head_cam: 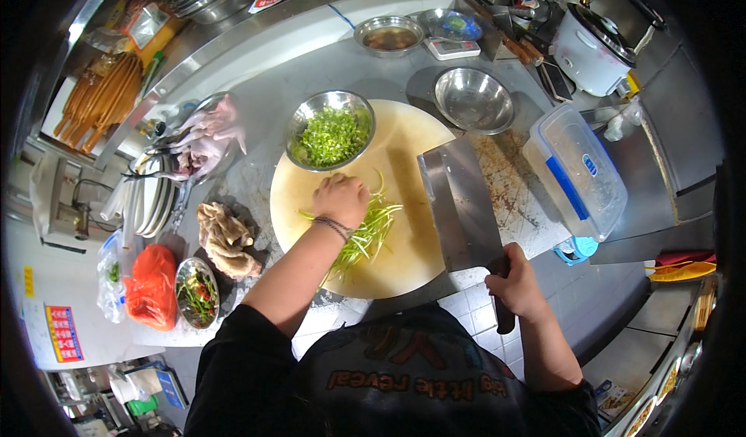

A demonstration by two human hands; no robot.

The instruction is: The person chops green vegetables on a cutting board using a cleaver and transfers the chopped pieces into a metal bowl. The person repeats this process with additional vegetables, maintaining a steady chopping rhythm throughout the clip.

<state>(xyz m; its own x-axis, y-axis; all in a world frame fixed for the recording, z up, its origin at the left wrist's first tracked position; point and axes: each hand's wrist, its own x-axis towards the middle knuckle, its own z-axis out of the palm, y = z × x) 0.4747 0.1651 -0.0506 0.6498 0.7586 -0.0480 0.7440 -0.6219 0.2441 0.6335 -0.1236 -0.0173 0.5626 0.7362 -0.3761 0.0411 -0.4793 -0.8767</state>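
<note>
My right hand (517,285) grips the dark handle of a broad cleaver (460,204), whose blade is raised over the right edge of a round cutting board (408,274). On the board, my left hand (342,198) rests with curled fingers on a loose heap of long green strips (373,227), which look like scallion or a similar vegetable. What lies under its fingers is hidden. Just beyond that hand, a steel bowl of chopped greens (332,137) sits on the board's far edge.
An empty steel bowl (473,100) and a lidded plastic box (583,169) stand right. At left are poultry (204,140), a crumpled cloth (224,239), a red plastic bag (150,288) and a dish of cut vegetables (197,294). Knives (524,49) lie at the back right.
</note>
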